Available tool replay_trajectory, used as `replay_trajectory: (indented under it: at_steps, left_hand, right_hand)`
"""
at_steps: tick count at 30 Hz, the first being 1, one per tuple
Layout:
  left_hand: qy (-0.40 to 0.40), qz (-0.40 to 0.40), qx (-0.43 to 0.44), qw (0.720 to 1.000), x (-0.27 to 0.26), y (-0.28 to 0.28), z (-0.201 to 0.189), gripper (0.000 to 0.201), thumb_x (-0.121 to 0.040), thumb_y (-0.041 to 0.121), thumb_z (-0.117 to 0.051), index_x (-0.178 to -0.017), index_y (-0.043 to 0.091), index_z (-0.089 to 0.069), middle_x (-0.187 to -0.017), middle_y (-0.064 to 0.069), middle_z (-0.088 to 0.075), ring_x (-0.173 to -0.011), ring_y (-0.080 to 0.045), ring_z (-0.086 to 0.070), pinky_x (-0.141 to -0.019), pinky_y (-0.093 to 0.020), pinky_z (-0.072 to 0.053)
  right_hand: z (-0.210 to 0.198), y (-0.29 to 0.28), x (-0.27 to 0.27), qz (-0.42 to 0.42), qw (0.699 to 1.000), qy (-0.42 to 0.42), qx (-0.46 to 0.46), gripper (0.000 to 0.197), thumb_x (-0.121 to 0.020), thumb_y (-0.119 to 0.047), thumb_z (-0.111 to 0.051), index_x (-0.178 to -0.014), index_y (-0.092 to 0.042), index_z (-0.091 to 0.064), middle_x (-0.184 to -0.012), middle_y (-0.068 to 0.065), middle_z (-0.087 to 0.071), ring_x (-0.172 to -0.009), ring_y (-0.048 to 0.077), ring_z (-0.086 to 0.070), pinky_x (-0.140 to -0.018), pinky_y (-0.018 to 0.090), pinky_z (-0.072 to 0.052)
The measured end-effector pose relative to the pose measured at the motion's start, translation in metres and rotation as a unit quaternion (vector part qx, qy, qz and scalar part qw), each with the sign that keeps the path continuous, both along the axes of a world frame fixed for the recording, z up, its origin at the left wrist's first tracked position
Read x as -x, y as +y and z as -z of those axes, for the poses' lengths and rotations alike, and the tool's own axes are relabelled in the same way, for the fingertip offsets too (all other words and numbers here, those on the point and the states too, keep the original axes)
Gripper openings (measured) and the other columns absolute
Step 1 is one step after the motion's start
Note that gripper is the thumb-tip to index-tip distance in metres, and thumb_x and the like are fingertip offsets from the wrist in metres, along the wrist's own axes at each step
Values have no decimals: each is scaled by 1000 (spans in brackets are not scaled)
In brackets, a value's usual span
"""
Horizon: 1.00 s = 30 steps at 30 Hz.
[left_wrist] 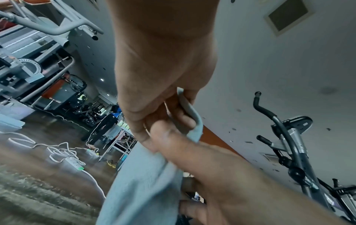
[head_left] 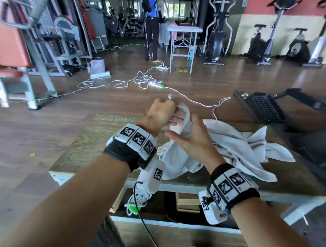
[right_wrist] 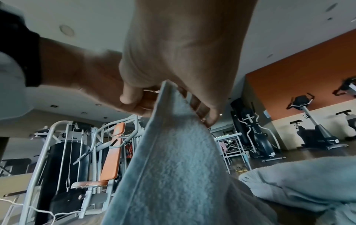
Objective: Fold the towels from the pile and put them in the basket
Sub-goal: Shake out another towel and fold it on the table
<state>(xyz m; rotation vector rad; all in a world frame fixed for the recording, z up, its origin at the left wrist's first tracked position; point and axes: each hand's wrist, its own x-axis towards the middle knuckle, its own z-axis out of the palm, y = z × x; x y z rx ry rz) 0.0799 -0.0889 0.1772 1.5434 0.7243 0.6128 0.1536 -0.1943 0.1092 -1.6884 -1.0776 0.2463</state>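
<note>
A pale grey towel hangs lifted above the wooden table, its lower part still trailing on the tabletop. My left hand pinches the towel's top edge between thumb and fingers. Just below and to the right of it, my right hand grips the same edge, and the cloth falls from between thumb and fingers. More crumpled towels lie heaped on the table's right side. A black perforated basket sits beyond the table's far right corner.
White cables and a power strip lie across the wooden floor ahead. Gym machines stand at the left, exercise bikes along the right wall. A person stands by a small far table.
</note>
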Motion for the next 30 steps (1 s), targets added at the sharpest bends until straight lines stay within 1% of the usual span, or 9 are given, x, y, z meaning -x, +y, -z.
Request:
replay_trajectory:
  at_steps: [5,10,14,18,21,24,26,27,30]
  left_hand:
    - [-51,47,-60,996,16,-16,-3,25,-82,32,-61,-99,23,-76,-95,7,-72,-90,-16,-64,-77,-30,-50]
    - [-102,188,-96,972,26,-22,9,68,-68,5,-72,-128,23,-47,-127,-16,-56,-111,-28,-59,-88,-44,-53]
    - [12,247,-145,958,23,-37,7,33,-78,24,-76,-108,11,-71,-108,-10,-73,-99,-26,-69,-87,-40,-54]
    - [-9,181,-126,975,21,-31,12,25,-91,29,-68,-98,4,-70,-101,-19,-73,-89,-29,-68,-84,-46,-56]
    - [-35,120,-184,975,13,-35,4,44,-92,40,-61,-97,-3,-63,-85,-19,-68,-74,-21,-59,-70,-43,-53]
    - [-73,182,-192,962,4,-50,-7,33,-94,25,-61,-97,-7,-57,-85,-12,-61,-76,-15,-56,-70,-31,-47]
    - [-52,213,-225,949,2,-56,-10,26,-89,22,-71,-93,2,-55,-84,-4,-62,-73,-6,-57,-70,-24,-48]
    - [-34,210,-254,944,2,-54,-9,29,-85,23,-76,-92,4,-55,-82,-1,-63,-71,-4,-57,-69,-23,-48]
    - [30,155,-345,925,14,-38,-7,30,-78,21,-82,-95,8,-62,-84,0,-67,-73,-7,-59,-68,-24,-47]
  right_hand:
    - [-13,-14,-10,110,994,3,17,28,-98,-21,-47,-120,-13,-61,-109,3,-68,-104,26,-63,-84,33,-47]
    - [-51,-45,-4,1,990,131,-57,19,-98,-11,-53,-105,-17,-69,-83,-13,-70,-81,4,-65,-72,18,-47]
    - [-71,-60,-10,46,991,90,-90,14,-84,-26,-60,-90,-22,-71,-86,-5,-68,-84,13,-62,-79,32,-47]
    - [-83,-79,-33,170,975,60,-126,27,-87,-21,-53,-111,-23,-64,-109,0,-68,-102,18,-63,-97,46,-52]
    - [-80,-90,-35,147,987,-29,-63,51,-89,-19,-64,-134,-34,-46,-129,-1,-52,-122,18,-50,-103,36,-45]
    - [-78,-87,-22,46,986,-139,85,64,-85,-33,-73,-141,-37,-42,-129,-2,-41,-125,15,-32,-106,31,-29]
    - [-79,-81,-19,34,971,-194,134,22,-81,-43,-67,-101,-35,-65,-104,-3,-57,-109,23,-51,-96,36,-43]
    - [-80,-78,-19,44,963,-223,147,9,-77,-41,-58,-75,-33,-60,-85,-3,-60,-95,29,-59,-81,40,-50]
    - [-80,-73,-22,106,949,-249,160,23,-84,-27,-57,-65,-22,-45,-70,-3,-55,-81,33,-60,-67,41,-49]
